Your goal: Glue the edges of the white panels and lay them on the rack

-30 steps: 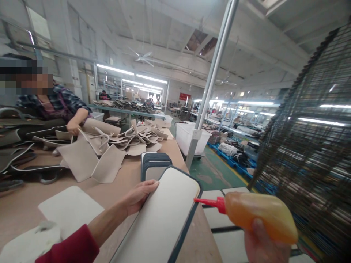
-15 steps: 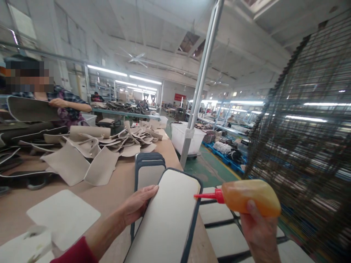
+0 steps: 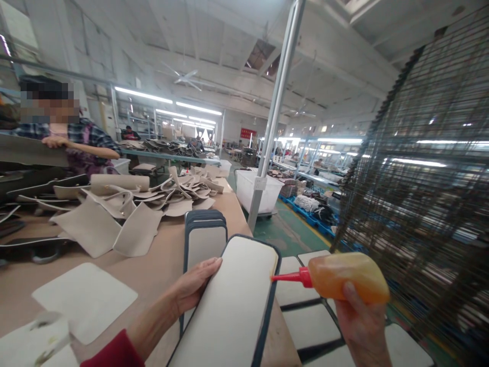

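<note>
My left hand (image 3: 196,285) grips the left edge of a pale panel with a dark border (image 3: 233,295), which is tilted up over the table's edge. In my right hand (image 3: 361,318) is a squeeze bottle of amber liquid (image 3: 347,275), lying sideways. Its red nozzle (image 3: 288,277) points left, and the tip is at the panel's right edge. A thin yellowish line shows along the panel's upper right corner. Behind my left hand lies a stack of similar dark-edged panels (image 3: 206,239). The panel's lower end runs out of view.
Beige cut pieces (image 3: 137,229) are heaped on the table (image 3: 164,270), with a white sheet (image 3: 86,300) nearer. More pale panels (image 3: 311,326) lie at lower right. A metal post (image 3: 271,122), white bin (image 3: 255,191) and wire rack (image 3: 416,168) stand beyond. Across the table, a person (image 3: 80,137) holds a grey piece.
The nozzle tip has moved slightly down the panel's right edge, and the yellowish line reaches further along it. The person across the table has lowered the grey piece. My view has shifted slightly.
</note>
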Motion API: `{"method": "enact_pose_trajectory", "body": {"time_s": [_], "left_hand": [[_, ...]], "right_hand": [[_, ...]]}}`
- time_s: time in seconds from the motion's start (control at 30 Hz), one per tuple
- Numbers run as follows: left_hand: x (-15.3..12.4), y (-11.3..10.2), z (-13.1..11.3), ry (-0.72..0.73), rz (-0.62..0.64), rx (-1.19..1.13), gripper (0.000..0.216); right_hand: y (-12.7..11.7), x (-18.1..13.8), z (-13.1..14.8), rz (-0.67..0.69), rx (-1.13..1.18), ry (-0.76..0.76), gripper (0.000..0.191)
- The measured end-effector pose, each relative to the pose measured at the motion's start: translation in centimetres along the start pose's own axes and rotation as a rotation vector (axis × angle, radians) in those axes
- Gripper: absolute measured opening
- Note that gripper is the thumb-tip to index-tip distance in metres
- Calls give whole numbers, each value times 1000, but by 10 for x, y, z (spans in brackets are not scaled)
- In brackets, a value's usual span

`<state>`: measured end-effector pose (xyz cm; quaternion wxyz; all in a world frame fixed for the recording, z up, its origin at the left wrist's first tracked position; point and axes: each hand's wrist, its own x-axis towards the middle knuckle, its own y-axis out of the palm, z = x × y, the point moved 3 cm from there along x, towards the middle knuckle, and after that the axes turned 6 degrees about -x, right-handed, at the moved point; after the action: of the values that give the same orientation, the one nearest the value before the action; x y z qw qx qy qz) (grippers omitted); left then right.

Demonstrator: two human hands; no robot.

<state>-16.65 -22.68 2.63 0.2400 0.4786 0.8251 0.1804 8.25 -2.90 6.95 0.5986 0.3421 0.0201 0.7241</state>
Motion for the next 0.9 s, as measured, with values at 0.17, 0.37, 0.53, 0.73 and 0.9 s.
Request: {"method": "enact_pose_trajectory", "body": {"time_s": [0.17, 0.37, 0.53, 0.73, 0.9], "left_hand": [[8, -1, 1, 28, 29, -14, 43], [18, -4, -1, 1, 29, 6, 45], [20, -3, -3, -8, 31, -17, 45], [24, -4, -6, -30, 42, -28, 35], [31, -9, -7, -33, 48, -20, 31]], "right_hand": [[2, 0, -1, -1, 11, 49, 39], [2, -3, -1, 4, 22, 69, 42], [2, -5, -2, 3, -9, 77, 40], [5, -10, -3, 11, -43, 79, 41], [9, -14, -5, 33, -7, 96, 50]]}}
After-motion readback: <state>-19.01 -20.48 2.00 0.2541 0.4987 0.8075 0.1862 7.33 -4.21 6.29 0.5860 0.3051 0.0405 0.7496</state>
